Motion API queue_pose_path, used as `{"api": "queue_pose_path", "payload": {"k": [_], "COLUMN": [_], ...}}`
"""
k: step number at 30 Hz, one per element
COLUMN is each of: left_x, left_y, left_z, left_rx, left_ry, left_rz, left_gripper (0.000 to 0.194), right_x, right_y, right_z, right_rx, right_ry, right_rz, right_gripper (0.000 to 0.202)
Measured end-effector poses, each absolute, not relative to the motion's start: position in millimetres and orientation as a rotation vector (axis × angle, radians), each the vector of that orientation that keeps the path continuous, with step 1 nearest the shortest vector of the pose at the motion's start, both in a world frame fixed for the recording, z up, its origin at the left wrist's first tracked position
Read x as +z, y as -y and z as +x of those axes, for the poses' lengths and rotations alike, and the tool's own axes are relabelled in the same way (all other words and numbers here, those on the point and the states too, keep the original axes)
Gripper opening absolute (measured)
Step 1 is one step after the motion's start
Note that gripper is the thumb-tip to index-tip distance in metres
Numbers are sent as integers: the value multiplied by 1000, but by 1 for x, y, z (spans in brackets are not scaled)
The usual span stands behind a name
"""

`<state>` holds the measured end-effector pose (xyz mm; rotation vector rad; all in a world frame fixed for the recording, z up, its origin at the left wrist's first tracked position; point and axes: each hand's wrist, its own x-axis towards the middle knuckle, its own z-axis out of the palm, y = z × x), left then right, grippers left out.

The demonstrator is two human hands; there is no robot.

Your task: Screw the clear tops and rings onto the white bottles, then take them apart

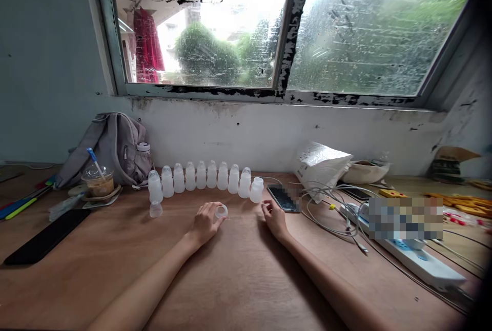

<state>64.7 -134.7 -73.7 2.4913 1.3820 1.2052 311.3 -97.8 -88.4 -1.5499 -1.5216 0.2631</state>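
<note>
My left hand (206,222) is closed on a small translucent cap (221,211), its round open end facing me, just above the table. My right hand (275,218) rests at the table with its fingers loosely bent and nothing seen in them. Just beyond its fingertips stands an uncapped frosted plastic bottle (257,190), upright, not visibly touched. To its left, several like bottles (201,176) with clear caps form a curved row. Another clear cap (156,210) sits on the table before the leftmost bottle (155,187).
A phone (284,198) lies right of the uncapped bottle, near tangled cables (330,221) and a white power strip (423,264). A silvery bag (322,164) stands behind them. At left are a backpack (119,149), a drink cup (98,182) and a black flat case (48,236).
</note>
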Motion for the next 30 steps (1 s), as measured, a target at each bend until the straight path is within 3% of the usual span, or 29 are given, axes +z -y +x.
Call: {"api": "queue_pose_path", "payload": {"k": [8,18,24,30], "left_x": [-69,-70,-80,-83], "left_y": [140,136,130,129], "left_z": [58,56,52,52], "left_rx": [1426,1134,942,855], "left_ry": [-1310,-1231,-1287,-1351], "left_rz": [2285,2465,2493,2469], "left_gripper": [32,47,35,35], "right_x": [-83,-88,-90,-88], "right_y": [122,117,116,118], "right_z": [217,222,221,220], "right_rx": [398,745,725,704], "right_ry": [1950,1647,1638,1650], "right_rz": [-1012,-1096,-1137,-1169], "right_gripper": [9,20,20,17]}}
